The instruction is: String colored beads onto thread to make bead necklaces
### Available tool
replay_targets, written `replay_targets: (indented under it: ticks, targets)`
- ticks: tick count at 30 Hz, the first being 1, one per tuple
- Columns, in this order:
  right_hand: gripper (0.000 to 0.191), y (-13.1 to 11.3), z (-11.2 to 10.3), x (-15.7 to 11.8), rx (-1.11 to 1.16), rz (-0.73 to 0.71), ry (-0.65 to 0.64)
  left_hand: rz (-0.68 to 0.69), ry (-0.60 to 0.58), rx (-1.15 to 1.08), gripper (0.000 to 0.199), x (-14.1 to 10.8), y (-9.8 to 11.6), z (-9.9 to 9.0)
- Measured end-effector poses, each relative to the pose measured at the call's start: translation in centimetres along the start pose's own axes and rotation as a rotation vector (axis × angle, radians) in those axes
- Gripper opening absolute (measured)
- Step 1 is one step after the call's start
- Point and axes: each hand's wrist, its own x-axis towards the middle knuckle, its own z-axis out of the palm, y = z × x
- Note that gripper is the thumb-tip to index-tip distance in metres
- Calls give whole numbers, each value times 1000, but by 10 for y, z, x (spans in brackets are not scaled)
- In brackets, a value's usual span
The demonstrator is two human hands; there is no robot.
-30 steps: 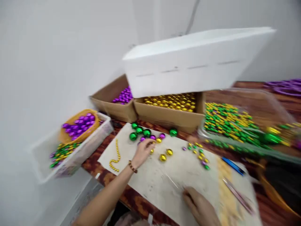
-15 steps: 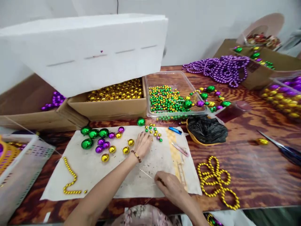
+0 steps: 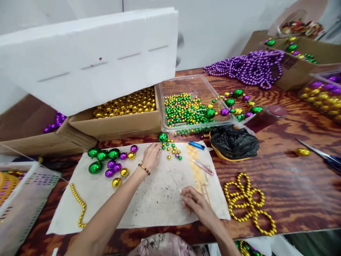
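Note:
My left hand, with a beaded bracelet at the wrist, rests low over a white cloth. Its fingers are bent and close together, their tips hidden, so what they hold is unclear. Right of them lie several small gold, green and purple beads and a large green bead. To the left are large green beads, purple beads and gold beads. My right hand, nearer the front edge, pinches a thin thread.
A gold bead strand and a looped gold chain lie to either side. Behind stand a cardboard box of gold beads, a clear bead tray and a black plastic bag. Scissors point inward at right.
My left hand has shifted left from the small beads; two gold beads beside it are now out of sight. My right hand has turned and lifted slightly, still pinching the thread. The view has shifted slightly.

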Motion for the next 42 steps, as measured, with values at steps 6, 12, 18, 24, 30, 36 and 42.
replay_targets:
  ticks: [6, 12, 18, 24, 30, 36, 42]
  targets:
    - [33, -3, -5, -1, 96, -127, 259, -61, 44, 12, 24, -4, 6, 1]
    - [26, -35, -19, 10, 35, -306, 359, -130, 101, -7, 23, -25, -36, -42]
    - [16, -49, -23, 13, -188, -455, 491, -38, 99, -104, 23, -106, -37, -63]
    - [23, -35, -37, -1, -687, -435, 670, 17, -84, -134, 22, -191, -18, -52]
    - [13, -36, -20, -5, -12, -511, 593, -27, -55, -104, 26, -219, -26, -50]
    - [15, -23, -11, 2, -162, -371, 561, -82, 84, -248, 23, -195, -20, -49]
    - [20, -5, -16, 4, -241, -363, 709, 166, 47, -303, 23, -84, 35, -13]
